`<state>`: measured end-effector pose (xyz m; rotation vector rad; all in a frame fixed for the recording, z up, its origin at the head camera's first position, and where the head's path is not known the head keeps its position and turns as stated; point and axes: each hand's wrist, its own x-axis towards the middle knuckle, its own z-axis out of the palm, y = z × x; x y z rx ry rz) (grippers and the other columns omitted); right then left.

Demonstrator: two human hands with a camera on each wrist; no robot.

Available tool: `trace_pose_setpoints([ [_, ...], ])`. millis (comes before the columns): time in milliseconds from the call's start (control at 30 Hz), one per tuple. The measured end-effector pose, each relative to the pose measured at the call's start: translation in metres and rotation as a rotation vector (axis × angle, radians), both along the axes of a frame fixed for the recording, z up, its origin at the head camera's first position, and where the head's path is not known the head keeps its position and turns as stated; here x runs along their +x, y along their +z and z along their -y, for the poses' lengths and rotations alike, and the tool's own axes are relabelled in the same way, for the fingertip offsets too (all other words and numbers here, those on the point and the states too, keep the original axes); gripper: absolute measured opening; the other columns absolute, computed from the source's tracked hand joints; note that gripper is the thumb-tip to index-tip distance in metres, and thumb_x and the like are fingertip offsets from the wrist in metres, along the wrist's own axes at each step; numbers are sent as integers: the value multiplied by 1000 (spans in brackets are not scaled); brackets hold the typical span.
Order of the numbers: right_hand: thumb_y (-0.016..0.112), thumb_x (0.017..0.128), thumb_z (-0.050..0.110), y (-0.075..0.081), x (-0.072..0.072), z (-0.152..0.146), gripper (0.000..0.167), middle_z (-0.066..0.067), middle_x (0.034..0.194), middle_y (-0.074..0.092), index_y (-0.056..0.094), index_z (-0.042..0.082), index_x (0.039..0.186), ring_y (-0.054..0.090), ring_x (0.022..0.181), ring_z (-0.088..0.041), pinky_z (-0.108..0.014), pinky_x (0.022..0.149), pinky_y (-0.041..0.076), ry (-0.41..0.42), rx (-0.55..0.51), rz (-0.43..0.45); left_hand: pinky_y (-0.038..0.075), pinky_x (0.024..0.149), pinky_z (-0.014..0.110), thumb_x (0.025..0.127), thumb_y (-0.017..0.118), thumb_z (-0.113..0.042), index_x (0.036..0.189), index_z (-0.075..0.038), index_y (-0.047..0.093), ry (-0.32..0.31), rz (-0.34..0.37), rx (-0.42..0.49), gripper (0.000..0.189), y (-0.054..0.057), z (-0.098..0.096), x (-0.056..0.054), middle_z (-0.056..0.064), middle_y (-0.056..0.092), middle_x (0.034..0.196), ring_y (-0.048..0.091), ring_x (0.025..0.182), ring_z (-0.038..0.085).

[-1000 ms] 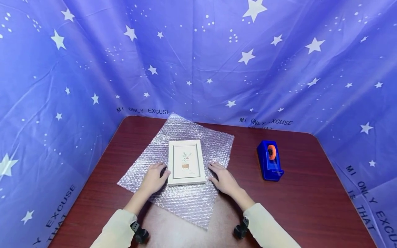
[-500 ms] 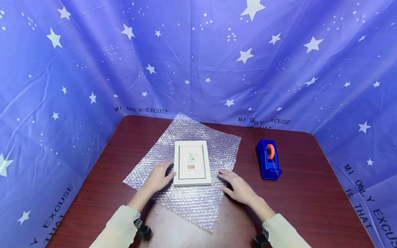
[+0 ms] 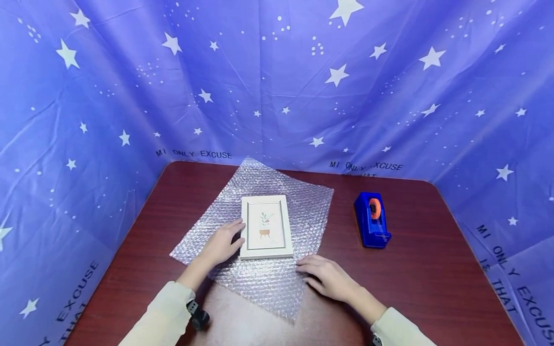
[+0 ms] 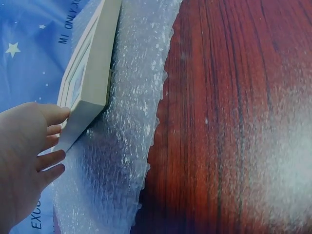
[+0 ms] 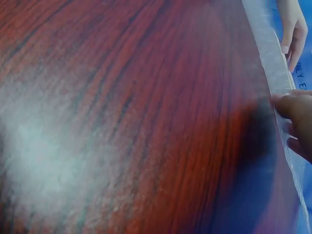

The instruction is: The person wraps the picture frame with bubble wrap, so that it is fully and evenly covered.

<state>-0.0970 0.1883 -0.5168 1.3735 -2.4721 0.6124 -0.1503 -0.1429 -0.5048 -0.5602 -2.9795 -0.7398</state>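
Observation:
A white picture frame (image 3: 244, 206) with a potted-plant print lies face up on a sheet of bubble wrap (image 3: 264, 278), set at an angle on the table. At the frame's left side is my left hand (image 3: 220, 244), its fingertips and thumb right at the edge; the left wrist view shows the fingers loosely spread beside the frame's corner. My right hand (image 3: 331, 278) is lower right of the frame, with relaxed fingers over the right edge of the bubble wrap. In the right wrist view that hand (image 5: 300, 117) is partly cut off at the image border.
A blue tape dispenser (image 3: 368, 230) with an orange-cored roll stands to the right on the dark red wooden table (image 3: 424, 269). Blue star-printed curtains (image 3: 277, 86) enclose the table at the back and both sides.
The bubble wrap and picture frame have shifted slightly right. My right hand has moved away from the frame's right side, outward and toward the front edge. My left hand has stayed by the frame.

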Motion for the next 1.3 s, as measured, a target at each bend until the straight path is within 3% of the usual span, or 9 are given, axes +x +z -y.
trace_pose_setpoints([
  [133,75,74,3,2,-5,6,22,0,97,74,74,10,95,68,94,-14,-28,87,54,-6,-122,-34,44,108,49,90,65,-22,130,-3,58,-22,-2,-4,46,2,2,-1,16,53,142,53,129,36],
  [233,75,76,4,7,-12,12,17,2,90,74,75,11,91,69,86,-11,-23,82,55,-65,-210,13,44,108,49,89,65,-20,129,-1,59,-47,-7,16,44,3,4,-2,17,54,140,54,127,37],
  [500,76,78,6,11,-38,25,8,-6,78,75,75,6,85,67,66,-6,-15,61,55,-388,-377,375,40,111,50,98,50,-18,129,-1,60,-121,37,86,36,4,15,-10,17,56,138,53,129,36],
  [667,77,77,14,9,-51,34,8,-6,74,75,76,9,83,62,59,0,-14,56,50,-685,-339,641,37,114,49,99,48,-36,132,-8,59,-115,111,79,44,7,17,-11,12,54,142,48,134,33],
  [767,77,77,17,10,-54,38,9,-5,73,76,77,10,82,60,56,1,-16,55,47,-774,-293,698,36,115,48,94,51,-51,134,-10,57,-81,155,59,57,11,16,-9,9,51,145,46,137,31],
  [867,77,76,18,12,-55,41,10,-5,72,75,77,9,81,57,53,1,-18,55,47,-805,-276,704,38,114,46,85,59,-61,135,-10,56,-81,137,6,71,13,13,-8,8,51,146,46,137,30],
  [1000,76,76,17,14,-54,42,9,-6,72,75,77,9,81,56,52,2,-18,54,47,-817,-285,712,42,111,46,78,69,-59,133,-7,57,-112,68,-52,77,12,10,-8,12,53,143,50,133,31],
  [1167,76,76,15,11,-53,41,9,-6,75,76,76,8,82,60,56,0,-17,55,49,-822,-302,721,44,109,44,77,74,-50,129,-6,61,-85,38,-41,69,9,7,-8,12,57,139,53,130,30],
  [1300,73,78,10,11,-55,41,13,-11,83,76,75,5,90,70,67,-11,-18,61,54,-783,-354,681,44,109,44,78,75,-45,127,-5,63,-61,24,-25,64,6,5,-7,12,58,138,55,129,31],
])
